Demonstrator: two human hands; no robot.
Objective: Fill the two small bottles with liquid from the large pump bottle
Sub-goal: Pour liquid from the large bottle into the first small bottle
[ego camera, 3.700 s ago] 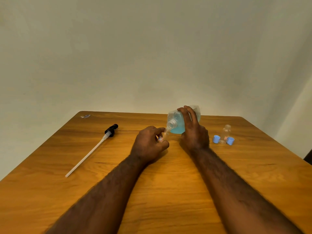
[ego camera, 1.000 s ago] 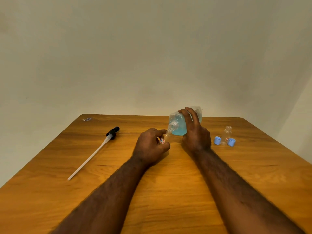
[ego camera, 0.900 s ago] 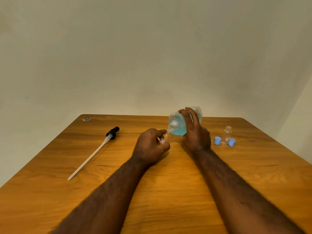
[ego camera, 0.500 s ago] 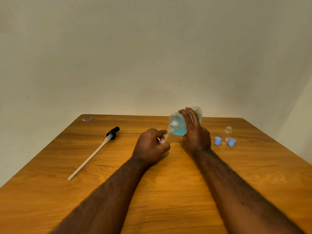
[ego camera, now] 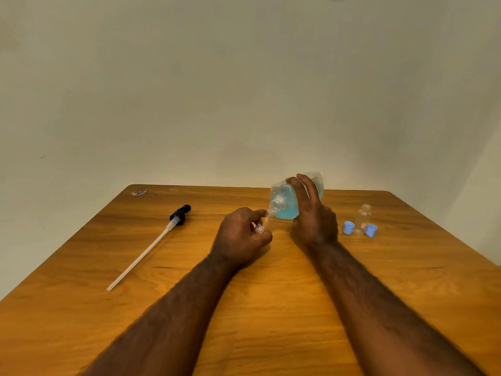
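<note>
**A:** Right hand [ego camera: 311, 218] grips what?
**B:** Big bottle [ego camera: 284, 202], clear, tipped over, part full of blue liquid. Its mouth is at a small bottle [ego camera: 264, 225] pinched in the left hand [ego camera: 241, 234], toward the table's [ego camera: 271, 308] far edge.
**A:** Counts?
**B:** Two small bottles; the second bottle [ego camera: 364, 215] stands near the right edge between two blue caps [ego camera: 348, 227] [ego camera: 371, 230]. One pump [ego camera: 151, 245] lies left.

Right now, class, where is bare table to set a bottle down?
Free: wooden tabletop between the black-headed white pump tube and the left hand; the near right side. Crowded: beside the right hand, around the standing small clear bottle and two blue caps.
</note>
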